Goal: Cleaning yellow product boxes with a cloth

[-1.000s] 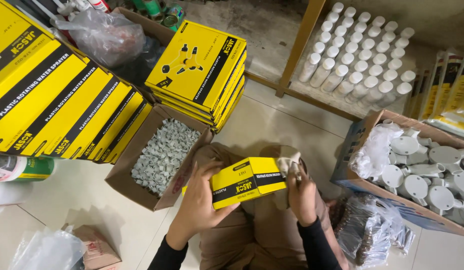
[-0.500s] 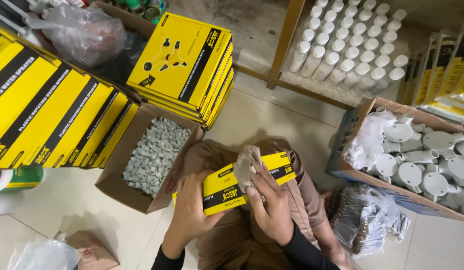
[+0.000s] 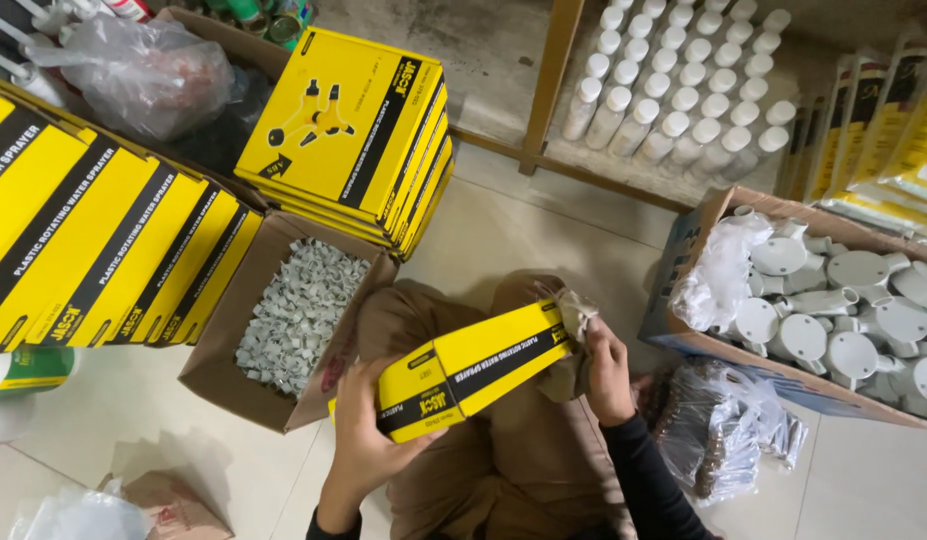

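A: Head camera, looking straight down, and in the lower middle of the frame both hands are on one flat yellow-and-black box. The left hand is clamped around its lower left end, thumb on top.

B: And the right hand?

A: At the box's upper right end, fingers curled against the open end flap. Whether it pinches the flap or only presses on it, I cannot tell. The box lies tilted, low at the left, high at the right, held above the brown-trousered lap.

B: What's around it?

A: Just left of the box, an open cardboard carton full of small grey plastic parts. Upper middle, a stack of matching yellow boxes; along the left edge, a row of more yellow boxes standing side by side.

B: The right side?

A: A second carton with white round plastic fittings, some bagged in clear plastic. Below it, near the right hand, a clear bag of dark small pieces lies on the floor. Upper right, rows of white bottles lie on a low shelf.
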